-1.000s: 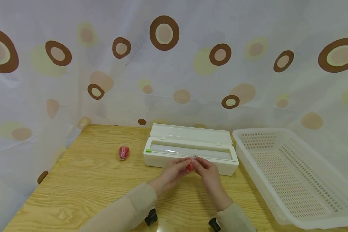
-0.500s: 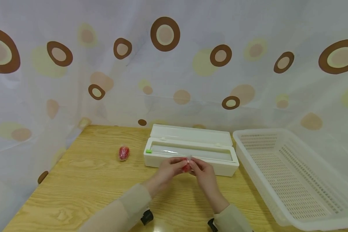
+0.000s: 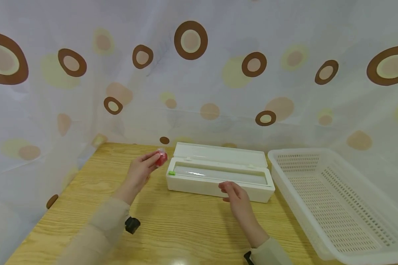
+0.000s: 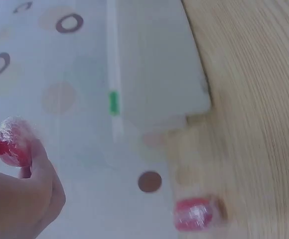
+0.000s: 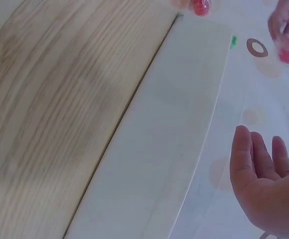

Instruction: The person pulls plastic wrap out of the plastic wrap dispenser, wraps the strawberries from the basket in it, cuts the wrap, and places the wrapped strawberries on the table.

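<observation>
My left hand [image 3: 140, 172] pinches a small red round object wrapped in clear plastic film [image 3: 161, 158], raised above the table left of the white box. Another red film-wrapped piece [image 4: 194, 214] lies on the table below, seen in the left wrist view; in the head view my left hand covers it. My right hand [image 3: 237, 198] hovers before the front of the white cling film dispenser [image 3: 192, 184], fingers loosely bent and holding nothing. The dispenser's lid stands raised at the back, with a roll of clear film [image 3: 219, 175] inside and a green slider [image 3: 171, 172] at its left end.
A white perforated plastic basket [image 3: 302, 217] stands at the right, close to the dispenser. Under everything is a wooden table [image 3: 182, 228], its left edge running diagonally. A patterned curtain [image 3: 205, 84] hangs behind and at both sides.
My left hand has moved left and away from my right hand, carrying the wrapped red object. My right hand has let go of it and stays near the dispenser.
</observation>
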